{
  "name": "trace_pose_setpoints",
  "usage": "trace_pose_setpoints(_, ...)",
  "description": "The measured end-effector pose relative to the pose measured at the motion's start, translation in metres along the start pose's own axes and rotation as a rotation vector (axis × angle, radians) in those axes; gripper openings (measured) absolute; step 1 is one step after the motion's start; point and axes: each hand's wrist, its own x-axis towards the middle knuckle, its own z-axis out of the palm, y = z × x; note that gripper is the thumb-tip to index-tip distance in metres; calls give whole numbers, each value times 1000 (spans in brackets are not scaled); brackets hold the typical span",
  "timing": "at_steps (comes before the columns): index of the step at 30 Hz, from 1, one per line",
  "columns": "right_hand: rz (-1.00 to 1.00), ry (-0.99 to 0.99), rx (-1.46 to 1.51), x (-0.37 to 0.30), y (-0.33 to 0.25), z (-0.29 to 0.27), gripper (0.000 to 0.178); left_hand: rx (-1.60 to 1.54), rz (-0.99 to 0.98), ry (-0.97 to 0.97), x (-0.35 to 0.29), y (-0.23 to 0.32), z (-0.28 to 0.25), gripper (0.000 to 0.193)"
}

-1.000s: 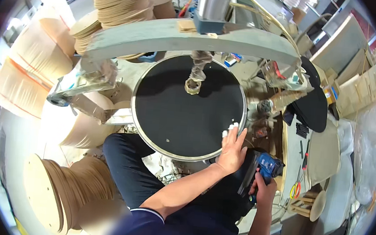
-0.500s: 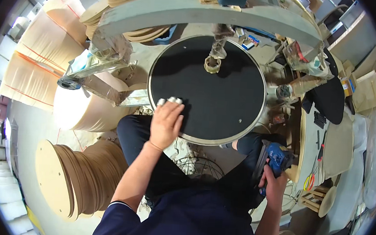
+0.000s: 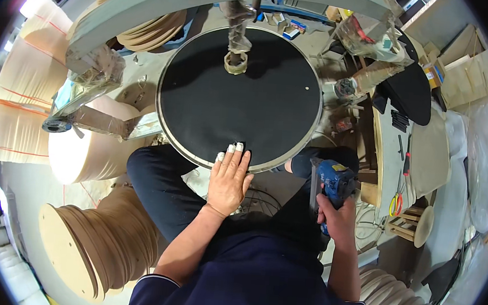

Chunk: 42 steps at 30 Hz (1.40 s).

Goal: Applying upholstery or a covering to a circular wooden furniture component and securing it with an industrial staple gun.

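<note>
A round black-covered disc (image 3: 201,112) with a pale rim lies level in front of my knees. My left hand (image 3: 229,181) rests on its near edge, fingers stretched out with white wraps on several fingertips. The palm hangs over the rim towards me. In my right hand (image 3: 336,217) is a blue staple gun (image 3: 334,179), gripped by its handle above my right thigh, to the right of the disc and apart from it. The trigger finger is partly hidden. Over the far part of the disc stands a plastic-wrapped post (image 3: 237,31) with a ring at its lower end.
A curved grey beam (image 3: 221,0) spans the far side, with wrapped arms at both ends. Stacked wooden discs (image 3: 105,239) lie at the left. On the right bench are yellow-handled scissors (image 3: 396,203), a red-handled screwdriver (image 3: 407,157) and black strips (image 3: 399,120).
The disc has turned counterclockwise, its pale spots shifting round. My left hand has gone from its left side to the near edge. The view has shifted; my right hand still holds the staple gun.
</note>
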Motion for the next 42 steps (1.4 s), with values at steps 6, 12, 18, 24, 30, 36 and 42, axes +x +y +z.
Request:
trace_pose_setpoints(6,-4,-24,-55,-4,5,-8,26,-211,76,147,4,3,-7,51)
trace_pose_setpoints(12,7,-29,-33,-7,-3,-8,24,-191,73,164,26,-3,-34,55)
trace_pose_setpoints(18,-1,-40,-25,-6,-1,-6,25,-197,120,180,34,-3,-27,40)
trace_pose_setpoints(24,-5,-80,-65,-6,-1,-5,25,-159,176,229,36,-2,-16,35)
trace_pose_setpoints(30,11,-96,-80,-7,1,3,24,-144,200,241,37,-1,-10,36)
trace_pose_setpoints(36,20,-158,-169,-6,-3,12,25,-154,213,234,36,-1,-6,36)
trace_pose_setpoints(42,-24,-212,-203,0,-11,27,24,-173,216,219,37,-1,-7,37)
